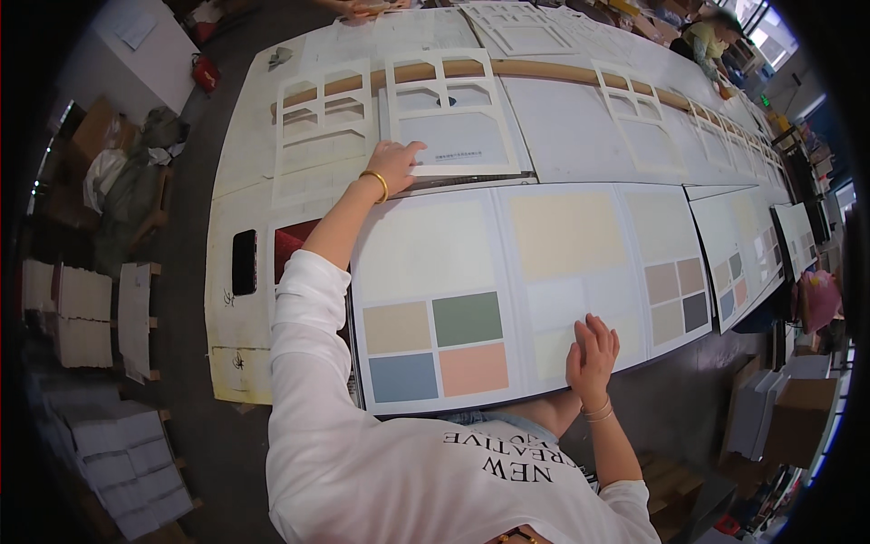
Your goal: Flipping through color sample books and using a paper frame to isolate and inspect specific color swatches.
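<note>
A wide folding colour-swatch board (507, 299) lies spread open in front of me, with cream, green, blue, peach, beige and dark blocks. Beyond its far edge, my left hand (396, 165) is closed at the lower left corner of a white cut-out frame (439, 168). The frame has several window openings, and its far part rests across a long brown tube (521, 68). A white printed board shows through the openings. My right hand (594, 356) is over the swatch board's near middle part, fingers loosely stretched, holding nothing.
More cut-out frames (323, 138) lean along the tube. At the left are a black phone (245, 262) and a dark red piece (292, 245). Other swatch boards (739, 249) lie to the right. Another person (707, 45) works at the far right. Stacked sheets (122, 462) stand on the floor.
</note>
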The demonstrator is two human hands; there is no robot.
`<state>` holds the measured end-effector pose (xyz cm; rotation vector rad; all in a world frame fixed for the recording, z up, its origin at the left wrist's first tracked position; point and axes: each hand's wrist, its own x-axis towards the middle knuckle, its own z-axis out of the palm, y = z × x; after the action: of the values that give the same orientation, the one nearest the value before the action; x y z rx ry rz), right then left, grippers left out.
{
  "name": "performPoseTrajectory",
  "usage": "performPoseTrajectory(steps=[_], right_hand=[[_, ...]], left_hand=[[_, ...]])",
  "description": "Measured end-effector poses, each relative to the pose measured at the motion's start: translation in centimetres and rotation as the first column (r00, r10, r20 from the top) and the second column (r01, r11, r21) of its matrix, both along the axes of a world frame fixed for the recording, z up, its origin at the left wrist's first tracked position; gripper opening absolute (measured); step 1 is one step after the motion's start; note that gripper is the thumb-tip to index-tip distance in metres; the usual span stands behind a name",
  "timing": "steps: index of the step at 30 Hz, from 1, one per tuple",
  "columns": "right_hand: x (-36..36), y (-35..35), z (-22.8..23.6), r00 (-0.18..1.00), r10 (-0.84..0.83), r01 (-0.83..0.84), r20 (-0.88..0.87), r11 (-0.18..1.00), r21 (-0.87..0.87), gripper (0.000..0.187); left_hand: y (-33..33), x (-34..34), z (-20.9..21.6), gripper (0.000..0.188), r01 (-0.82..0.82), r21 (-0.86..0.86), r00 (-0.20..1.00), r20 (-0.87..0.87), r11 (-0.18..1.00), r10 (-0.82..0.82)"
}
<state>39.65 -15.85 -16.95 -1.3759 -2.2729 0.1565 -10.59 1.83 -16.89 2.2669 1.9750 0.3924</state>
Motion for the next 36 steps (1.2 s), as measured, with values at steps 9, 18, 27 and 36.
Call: performPoseTrajectory(steps=[9,18,27,36], right_hand=[[-0.1,0.2,0.5,1.0,0.018,-0.017,-0.015,1.0,0.015,0.04],[-1.6,7.8,9.7,0.951,0.284,-0.223,-0.121,0.902,0.369,0.027],[-12.1,13.2,20.1,0.965,0.226,-0.075,-0.131,0.719,0.69,0.051],[-12.3,12.2,20.3,0.949,0.312,-0.133,-0.043,0.521,0.843,0.025]], left_hand=[[4.0,1.1,8.8,0.053,0.019,0.088,0.851,0.521,0.996,-0.062],[-1.6,5.2,30.8,0.047,0.179,0.1,0.588,0.787,0.979,-0.188],[-9.1,7.0,40.0,0.058,0.328,0.032,0.547,0.808,0.944,-0.217],[-11.7,9.1,41.0,0.05,0.443,-0.001,0.252,0.96,0.897,-0.124]])
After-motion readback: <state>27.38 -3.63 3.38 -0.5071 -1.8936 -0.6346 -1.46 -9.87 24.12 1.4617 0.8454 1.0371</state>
